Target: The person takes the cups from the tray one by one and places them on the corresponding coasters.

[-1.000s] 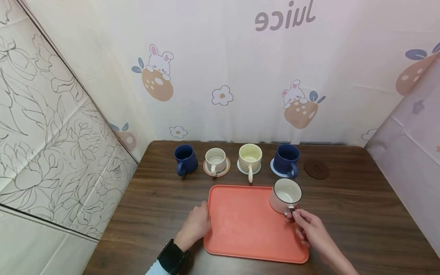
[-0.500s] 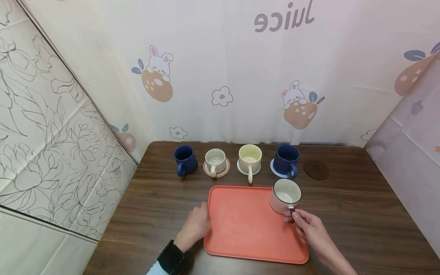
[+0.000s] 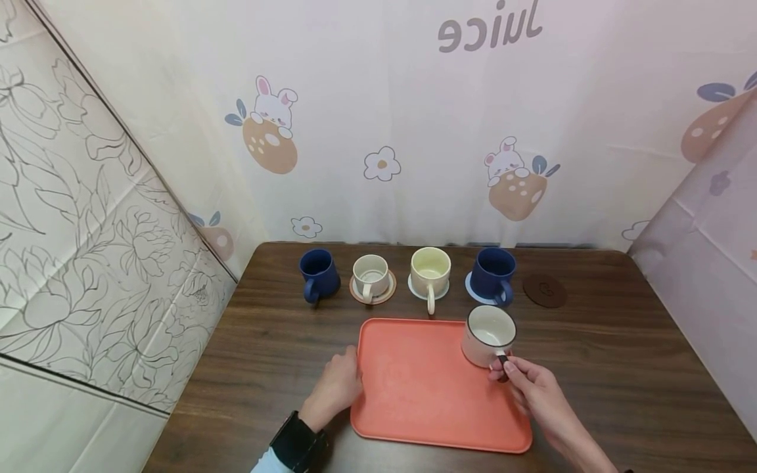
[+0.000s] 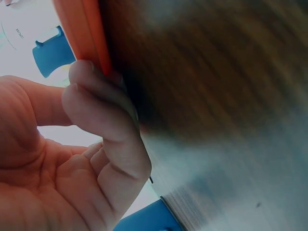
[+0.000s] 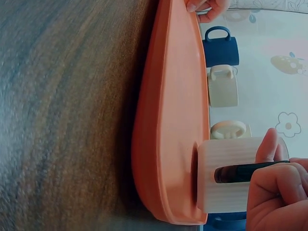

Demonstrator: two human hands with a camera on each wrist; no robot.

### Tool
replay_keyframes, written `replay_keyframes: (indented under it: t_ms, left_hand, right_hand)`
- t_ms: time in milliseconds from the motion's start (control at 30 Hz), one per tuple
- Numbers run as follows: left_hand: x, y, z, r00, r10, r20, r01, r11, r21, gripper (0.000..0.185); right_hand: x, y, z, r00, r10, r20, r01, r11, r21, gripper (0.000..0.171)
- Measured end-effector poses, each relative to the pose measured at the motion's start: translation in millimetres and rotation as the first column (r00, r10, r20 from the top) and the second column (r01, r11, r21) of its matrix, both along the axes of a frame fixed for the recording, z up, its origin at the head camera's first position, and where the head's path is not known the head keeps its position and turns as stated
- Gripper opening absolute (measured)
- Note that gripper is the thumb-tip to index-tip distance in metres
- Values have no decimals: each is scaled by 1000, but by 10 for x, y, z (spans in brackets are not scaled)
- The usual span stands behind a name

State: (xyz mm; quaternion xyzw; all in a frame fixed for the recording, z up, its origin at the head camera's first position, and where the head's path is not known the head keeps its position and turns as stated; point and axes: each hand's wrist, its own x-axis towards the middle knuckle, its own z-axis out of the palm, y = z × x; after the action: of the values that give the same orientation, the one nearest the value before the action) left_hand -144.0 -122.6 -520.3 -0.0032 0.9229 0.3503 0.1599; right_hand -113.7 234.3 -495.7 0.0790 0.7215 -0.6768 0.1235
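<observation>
My right hand (image 3: pixel 535 392) pinches the dark handle of a white mug (image 3: pixel 489 336) with a dark rim. The mug is upright over the far right part of a coral-red tray (image 3: pixel 426 387); its base is very close to the tray surface (image 5: pixel 180 144), and I cannot tell whether they touch. At the tray's left edge is my left hand (image 3: pixel 338 383). In the left wrist view the curled fingers (image 4: pixel 110 115) and thumb grip the tray's rim (image 4: pixel 86 38). The fingers' far side is hidden in the head view.
Behind the tray stand a blue mug (image 3: pixel 319 274), a small cream mug (image 3: pixel 371 272) on a coaster, a pale yellow mug (image 3: pixel 430 269) and another blue mug (image 3: pixel 493 272) on coasters. A dark round coaster (image 3: pixel 545 291) lies at the right on the wooden table (image 3: pixel 615 355).
The white mug and my right hand have shifted very slightly left. My left hand and the tray have stayed in place.
</observation>
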Motion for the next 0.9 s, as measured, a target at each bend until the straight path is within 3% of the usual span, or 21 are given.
replay_keyframes:
  t_ms: [333,567,800,900]
  left_hand:
    - [2,-10,0,1000,-12,-14,12,1000,-2,22]
    - [-5,-5,13,1000,-6,-4,6,1000,11,23]
    - [-19,-11,-17,997,-46,-58,43,998,-44,21]
    - [-14,-11,-14,999,-35,-34,34,999,-25,23]
  right_hand:
    - [16,26,67,995,32,-98,-36,999,-36,35]
    - [1,106,173,989,15,-144,-20,999,-36,34]
    - [-12,225,255,984,-6,-181,-5,998,-62,30]
    - [-19,279,286,979,-21,-203,3,996,-85,28]
